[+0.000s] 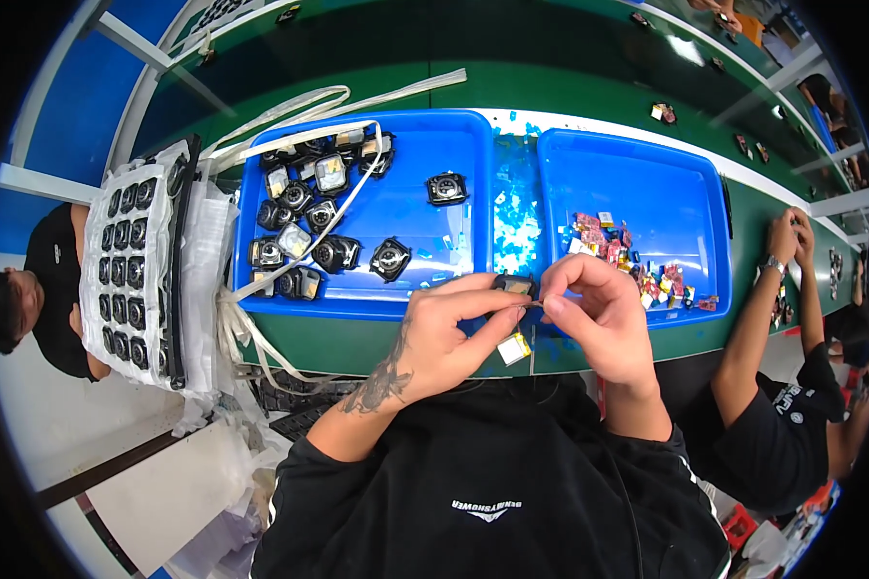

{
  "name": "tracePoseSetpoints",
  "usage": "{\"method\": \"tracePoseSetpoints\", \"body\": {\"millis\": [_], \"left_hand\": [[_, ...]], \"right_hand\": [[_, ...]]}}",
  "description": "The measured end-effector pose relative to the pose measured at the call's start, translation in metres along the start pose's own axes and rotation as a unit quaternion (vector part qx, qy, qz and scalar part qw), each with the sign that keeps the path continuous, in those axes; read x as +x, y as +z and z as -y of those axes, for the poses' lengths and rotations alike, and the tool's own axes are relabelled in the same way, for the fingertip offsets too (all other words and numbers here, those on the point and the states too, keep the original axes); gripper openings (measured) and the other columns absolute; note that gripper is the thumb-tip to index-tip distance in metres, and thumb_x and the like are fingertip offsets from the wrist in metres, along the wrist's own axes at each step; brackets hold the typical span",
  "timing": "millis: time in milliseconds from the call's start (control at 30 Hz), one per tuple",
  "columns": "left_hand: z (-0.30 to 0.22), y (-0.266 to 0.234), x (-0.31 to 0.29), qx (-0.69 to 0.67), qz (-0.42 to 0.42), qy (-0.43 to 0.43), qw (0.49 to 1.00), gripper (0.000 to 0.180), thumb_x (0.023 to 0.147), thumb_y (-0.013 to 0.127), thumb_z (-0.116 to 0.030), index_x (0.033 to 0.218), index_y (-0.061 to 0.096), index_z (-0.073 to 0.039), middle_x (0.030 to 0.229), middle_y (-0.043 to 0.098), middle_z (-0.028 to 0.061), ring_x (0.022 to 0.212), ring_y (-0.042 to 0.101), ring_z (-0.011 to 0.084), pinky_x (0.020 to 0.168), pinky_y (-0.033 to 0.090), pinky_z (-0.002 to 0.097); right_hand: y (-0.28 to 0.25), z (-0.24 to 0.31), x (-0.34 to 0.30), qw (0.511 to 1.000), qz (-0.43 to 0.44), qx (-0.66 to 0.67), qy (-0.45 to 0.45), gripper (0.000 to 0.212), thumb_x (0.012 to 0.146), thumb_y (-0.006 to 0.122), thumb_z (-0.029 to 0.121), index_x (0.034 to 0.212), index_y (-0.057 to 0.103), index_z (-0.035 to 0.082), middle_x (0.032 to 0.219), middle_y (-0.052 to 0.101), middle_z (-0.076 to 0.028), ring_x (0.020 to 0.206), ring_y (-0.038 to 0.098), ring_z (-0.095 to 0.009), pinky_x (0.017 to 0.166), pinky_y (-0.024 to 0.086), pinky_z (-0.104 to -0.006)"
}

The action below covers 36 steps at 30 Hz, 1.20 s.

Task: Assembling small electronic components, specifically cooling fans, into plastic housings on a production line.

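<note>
My left hand point(444, 333) pinches a small black watch case point(517, 284) in front of my chest, its fingers partly covering it. My right hand point(603, 314) meets it there, thumb and forefinger closed on something too small to make out. Just below my fingertips is a small silver-and-yellow battery-like piece point(514, 348); whether it hangs or lies there I cannot tell. Beyond my left hand, a blue tray point(425, 135) holds several black watch cases point(330, 174). Past my right hand, another blue tray point(647, 154) carries a heap of small red, white and yellow parts point(657, 280).
Blue scraps point(517, 222) litter the strip between the trays. A pale strap point(352, 188) crosses the left tray. At far left stands a stack of padded trays point(130, 261) with watch cases. A co-worker's hands point(790, 236) work at the right along the green bench point(550, 82).
</note>
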<state>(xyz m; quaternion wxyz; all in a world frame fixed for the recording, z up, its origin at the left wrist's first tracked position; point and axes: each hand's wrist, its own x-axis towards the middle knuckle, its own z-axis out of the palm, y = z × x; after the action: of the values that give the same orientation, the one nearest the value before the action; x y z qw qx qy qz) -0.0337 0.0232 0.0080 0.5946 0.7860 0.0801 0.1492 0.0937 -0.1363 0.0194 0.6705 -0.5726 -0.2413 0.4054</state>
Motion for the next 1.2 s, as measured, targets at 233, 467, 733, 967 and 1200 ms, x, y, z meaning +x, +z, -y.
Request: {"method": "tracePoseSetpoints", "body": {"millis": [233, 467, 733, 967, 1200], "left_hand": [[0.011, 0.015, -0.001, -0.249, -0.001, -0.13, 0.96, 0.023, 0.091, 0.062, -0.001, 0.114, 0.067, 0.004, 0.108, 0.066, 0.0118, 0.096, 0.066, 0.0142, 0.077, 0.054, 0.0222], [0.013, 0.024, -0.007, -0.331, -0.047, -0.098, 0.937, 0.035, 0.094, 0.056, 0.005, 0.128, 0.057, 0.003, 0.129, 0.058, 0.0149, 0.11, 0.061, 0.0165, 0.094, 0.05, 0.026], [0.015, 0.036, -0.01, -0.347, -0.09, -0.055, 0.932, 0.037, 0.096, 0.052, 0.004, 0.133, 0.053, 0.002, 0.132, 0.057, 0.0141, 0.116, 0.058, 0.0152, 0.098, 0.048, 0.0275], [0.011, 0.034, -0.007, -0.354, -0.088, -0.089, 0.927, 0.05, 0.096, 0.046, 0.008, 0.144, 0.037, -0.002, 0.131, 0.057, 0.0147, 0.119, 0.056, 0.0171, 0.099, 0.045, 0.0288], [0.015, 0.034, -0.006, -0.399, -0.128, -0.098, 0.903, 0.044, 0.097, 0.047, 0.004, 0.139, 0.038, -0.004, 0.121, 0.063, 0.0137, 0.105, 0.06, 0.0114, 0.087, 0.047, 0.025]], "right_hand": [[0.016, -0.005, -0.005, 0.951, -0.109, -0.246, -0.154, 0.02, 0.079, 0.071, -0.006, 0.095, 0.06, -0.002, 0.082, 0.065, -0.007, 0.072, 0.063, -0.009, 0.068, 0.052, -0.0236], [0.025, -0.021, -0.001, 0.953, -0.164, -0.217, -0.136, 0.023, 0.079, 0.072, -0.005, 0.095, 0.056, 0.0, 0.079, 0.062, -0.004, 0.067, 0.056, -0.007, 0.062, 0.047, -0.0216], [0.025, -0.023, 0.003, 0.948, -0.181, -0.224, -0.137, 0.033, 0.077, 0.072, -0.005, 0.106, 0.057, 0.002, 0.089, 0.06, -0.006, 0.072, 0.055, -0.008, 0.061, 0.048, -0.023], [0.024, -0.023, 0.011, 0.916, -0.106, -0.33, -0.202, 0.045, 0.079, 0.067, -0.011, 0.12, 0.056, 0.002, 0.094, 0.06, -0.007, 0.08, 0.06, -0.012, 0.068, 0.055, -0.0268], [0.025, -0.023, 0.02, 0.959, -0.09, -0.229, -0.138, 0.048, 0.079, 0.067, -0.011, 0.124, 0.054, 0.001, 0.096, 0.058, -0.005, 0.083, 0.058, -0.009, 0.072, 0.054, -0.0233]]}}
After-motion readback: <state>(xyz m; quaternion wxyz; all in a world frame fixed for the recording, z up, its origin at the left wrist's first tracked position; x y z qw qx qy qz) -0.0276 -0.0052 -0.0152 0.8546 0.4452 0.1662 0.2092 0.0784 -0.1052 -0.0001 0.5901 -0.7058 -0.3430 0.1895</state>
